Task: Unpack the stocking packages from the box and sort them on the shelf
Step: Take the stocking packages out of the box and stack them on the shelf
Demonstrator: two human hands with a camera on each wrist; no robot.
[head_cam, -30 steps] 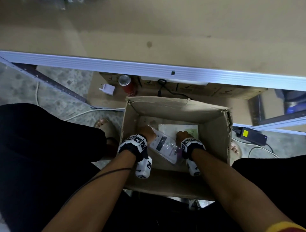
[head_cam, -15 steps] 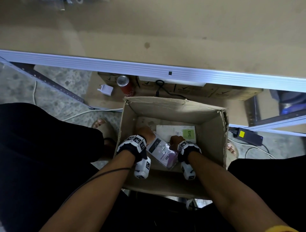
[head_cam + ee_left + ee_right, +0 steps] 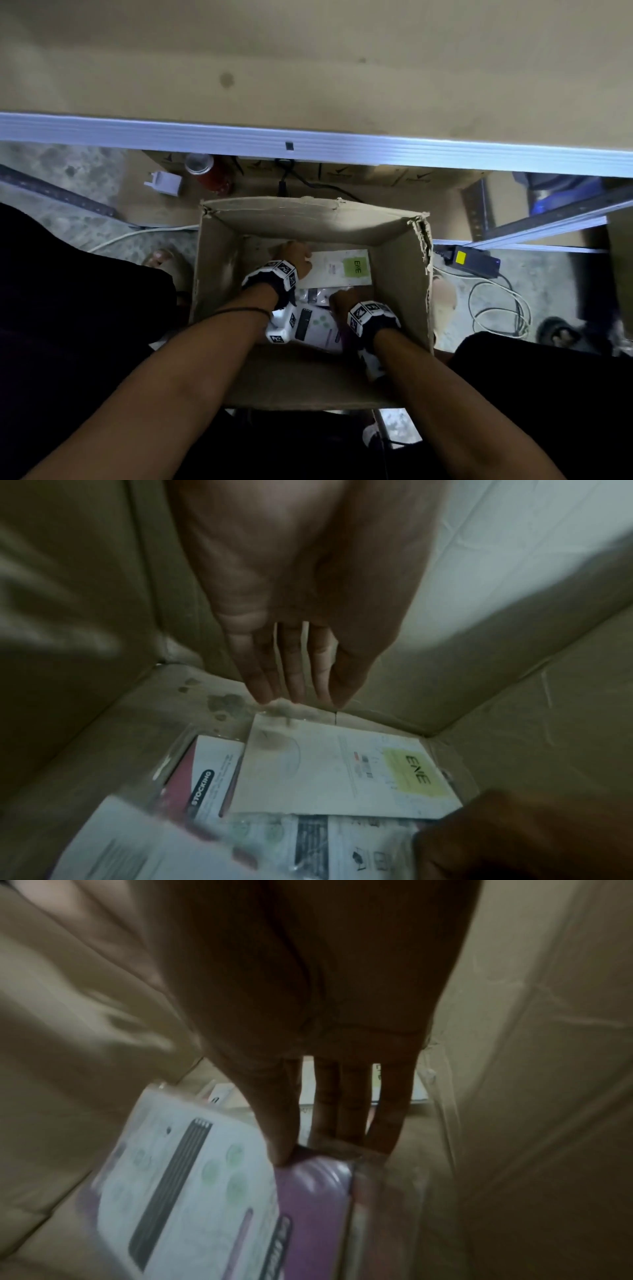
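**A:** Starting at the right hand: thumb and fingers pinch the top edge of a purple-and-white stocking package. The fingertips are tucked behind the plastic, so how far they wrap round, can't tell. The print on it is pretty smeared in the right wrist view.

**B:** And the left hand?

**A:** Fingers are straight and pressed together, pointing down at the far corner of the cardboard box, tips right at the floor of the box near the edge of the white package with the green "EVE" label. Whether they actually touch that package is too blurry to call. It's holding nothing.

**B:** What else is in the box?

**A:** A dark red package printed "STOCKING", half buried under the EVE one. Nearer the camera there's a clear-wrapped package with black print I can't read, cut off by the frame.

**B:** From the head camera?

**A:** Both wrists are down inside the box, which sits on the floor, and the wrist cameras cover most of the hands. The shelf runs across above, with only its metal front edge and bare brown board in view. Under it stand a red can, a white plug adapter and a black power brick with tangled cable.
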